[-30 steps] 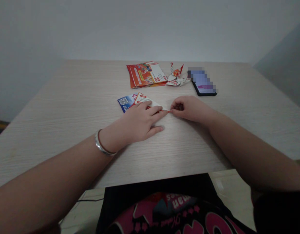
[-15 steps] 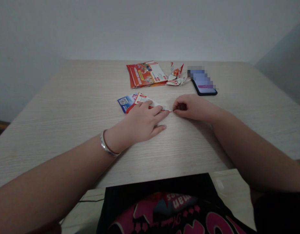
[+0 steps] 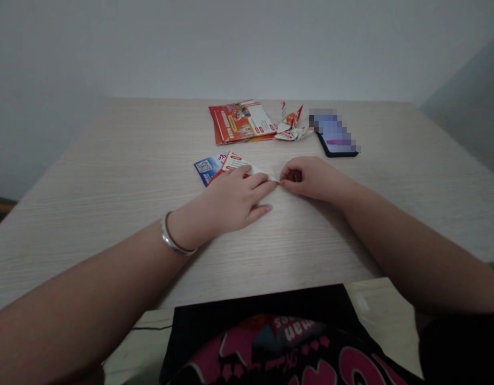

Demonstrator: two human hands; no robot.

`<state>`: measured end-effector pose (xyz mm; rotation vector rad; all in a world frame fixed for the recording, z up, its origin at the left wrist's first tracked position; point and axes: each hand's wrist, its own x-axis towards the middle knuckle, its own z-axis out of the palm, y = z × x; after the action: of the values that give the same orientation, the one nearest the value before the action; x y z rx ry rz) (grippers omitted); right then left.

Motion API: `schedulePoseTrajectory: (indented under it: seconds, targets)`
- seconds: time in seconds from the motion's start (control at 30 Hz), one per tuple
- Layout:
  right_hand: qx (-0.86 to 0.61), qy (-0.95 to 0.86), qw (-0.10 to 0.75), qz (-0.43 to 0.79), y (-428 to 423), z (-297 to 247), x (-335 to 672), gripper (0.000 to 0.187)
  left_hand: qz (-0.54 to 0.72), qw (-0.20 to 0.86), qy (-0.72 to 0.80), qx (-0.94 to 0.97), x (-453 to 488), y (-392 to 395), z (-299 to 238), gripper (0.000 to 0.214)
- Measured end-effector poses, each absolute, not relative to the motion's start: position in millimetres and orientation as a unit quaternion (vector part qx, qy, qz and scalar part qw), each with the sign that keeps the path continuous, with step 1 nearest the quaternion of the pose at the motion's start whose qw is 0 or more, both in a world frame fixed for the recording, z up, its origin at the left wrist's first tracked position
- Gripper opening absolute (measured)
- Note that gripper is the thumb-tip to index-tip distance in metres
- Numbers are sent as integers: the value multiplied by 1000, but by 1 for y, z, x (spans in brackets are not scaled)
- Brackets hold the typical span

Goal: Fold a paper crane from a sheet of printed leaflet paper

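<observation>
A folded printed paper [image 3: 226, 162], blue, white and red, lies on the pale wooden table [image 3: 110, 171]. My left hand [image 3: 231, 200] rests flat on it with fingers stretched out, pressing it down; a silver bangle sits on that wrist. My right hand [image 3: 309, 176] is curled, its fingertips pinching the paper's pointed right tip beside my left fingertips. Most of the paper is hidden under my left hand.
Further back lie a stack of orange-red leaflets [image 3: 241, 122], a small folded paper figure [image 3: 291, 127] and a dark phone [image 3: 336, 140]. The table's near edge runs just in front of my black printed shirt [image 3: 271, 342].
My right hand slid slightly right along the paper's tip and has come back against my left fingertips. My left hand barely shifted.
</observation>
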<state>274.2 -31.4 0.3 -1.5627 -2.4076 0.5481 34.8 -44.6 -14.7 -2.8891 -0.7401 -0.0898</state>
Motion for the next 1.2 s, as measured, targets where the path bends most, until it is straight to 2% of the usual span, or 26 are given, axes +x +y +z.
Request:
schedulePoseTrajectory:
  seconds: [0.27, 0.4, 0.5, 0.7, 0.87, 1.07, 1.2]
  targets:
    - [-579, -798, 18, 163, -24, 6, 262, 13, -30, 51, -245, -968, 31, -41, -14, 59]
    - [-610, -785, -12, 106, -22, 7, 267, 12, -35, 52, -248, -967, 31, -41, -14, 58]
    - [-603, -792, 21, 93, -21, 5, 278, 9, -36, 48, -247, -967, 31, -41, -14, 59]
    - [-567, -795, 103, 191, -25, 0, 280, 19, -41, 77, -254, -963, 32, -44, -17, 63]
    - [-560, -797, 131, 185, -28, -3, 272, 10, -43, 89, -280, -955, 34, -45, -19, 68]
    - [-551, -801, 144, 185, -23, -9, 284, 12, -39, 12, -301, -953, 25, -32, -14, 62]
    - [-442, -871, 179, 123, -22, -12, 282, 20, -66, -44, -305, -949, 25, -26, -17, 54]
